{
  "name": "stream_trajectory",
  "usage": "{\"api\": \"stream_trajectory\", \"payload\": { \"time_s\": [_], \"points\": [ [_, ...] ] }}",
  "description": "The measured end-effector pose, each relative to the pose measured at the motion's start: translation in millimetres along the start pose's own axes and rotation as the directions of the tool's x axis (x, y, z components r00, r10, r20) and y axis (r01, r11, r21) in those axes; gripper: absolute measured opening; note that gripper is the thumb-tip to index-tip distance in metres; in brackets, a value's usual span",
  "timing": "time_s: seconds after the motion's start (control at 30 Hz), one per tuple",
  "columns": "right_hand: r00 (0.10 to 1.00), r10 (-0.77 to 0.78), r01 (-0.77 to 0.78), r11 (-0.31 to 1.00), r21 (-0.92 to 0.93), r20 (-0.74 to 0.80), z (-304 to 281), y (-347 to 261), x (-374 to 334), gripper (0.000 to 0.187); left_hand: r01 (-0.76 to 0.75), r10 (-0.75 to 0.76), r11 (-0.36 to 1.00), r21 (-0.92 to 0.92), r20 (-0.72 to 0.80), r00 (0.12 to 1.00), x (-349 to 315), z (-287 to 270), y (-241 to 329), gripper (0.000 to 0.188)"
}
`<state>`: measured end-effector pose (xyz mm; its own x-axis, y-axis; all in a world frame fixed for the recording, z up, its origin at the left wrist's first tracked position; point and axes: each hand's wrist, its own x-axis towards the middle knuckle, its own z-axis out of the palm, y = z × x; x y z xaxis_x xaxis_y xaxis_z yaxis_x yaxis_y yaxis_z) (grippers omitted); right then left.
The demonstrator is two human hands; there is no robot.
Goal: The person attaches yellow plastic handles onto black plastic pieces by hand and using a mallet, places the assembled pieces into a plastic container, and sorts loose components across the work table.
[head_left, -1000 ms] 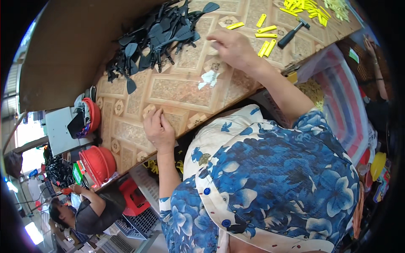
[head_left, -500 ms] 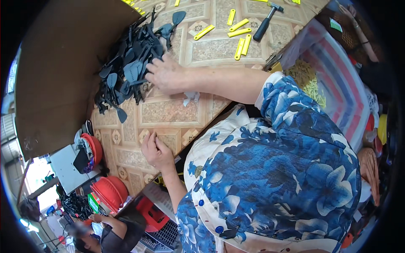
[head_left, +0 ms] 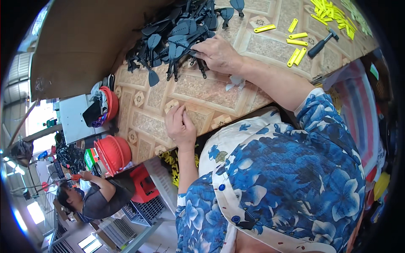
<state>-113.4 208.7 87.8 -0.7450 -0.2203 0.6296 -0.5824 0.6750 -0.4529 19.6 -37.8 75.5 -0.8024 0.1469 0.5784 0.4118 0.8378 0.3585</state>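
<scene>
Head view: right hand (head_left: 217,52) fingers pinch one dark paddle-shaped part (head_left: 179,44) atop the pile on the surface (head_left: 198,99). Left hand (head_left: 180,124) rests curled, empty. Parts appear light, rigid plastic; grip the narrow stem.

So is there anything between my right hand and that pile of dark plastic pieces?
Nothing visible. The right hand already rests its fingers on the edge of the dark plastic pieces; the left hand lies apart on the table.

My right hand (head_left: 217,54) reaches into the heap of spatula-shaped parts (head_left: 177,36) at the table's (head_left: 202,95) far left. My left hand (head_left: 180,125) rests on the near edge. A hammer (head_left: 321,43) lies far right among plastic strips (head_left: 295,46).
</scene>
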Motion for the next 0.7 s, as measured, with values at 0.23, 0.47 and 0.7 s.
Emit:
{"api": "stream_trajectory", "payload": {
  "time_s": [0.23, 0.47, 0.7],
  "points": [
    [0.997, 0.064, -0.075, 0.871, 0.486, 0.038, -0.4, -19.7, 5.0, 0.021, 0.000, -0.001, 1.000, -0.029, -0.025, 1.000, 1.4, -1.9, -0.1, 0.018],
    [0.874, 0.066, -0.402, 0.656, 0.639, 0.482, -8.0, -71.4, -0.8, 0.020, 0.328, -0.364, 0.859, -0.392, -0.017, 0.931, -11.6, -7.1, -13.0, 0.023],
    [0.661, -0.082, -0.521, 0.665, 0.535, 0.746, -4.0, -109.4, -32.6, 0.032, 0.448, -0.424, 0.521, -0.727, 0.236, 0.875, 24.8, -21.3, 41.6, 0.027]
  ]
}}
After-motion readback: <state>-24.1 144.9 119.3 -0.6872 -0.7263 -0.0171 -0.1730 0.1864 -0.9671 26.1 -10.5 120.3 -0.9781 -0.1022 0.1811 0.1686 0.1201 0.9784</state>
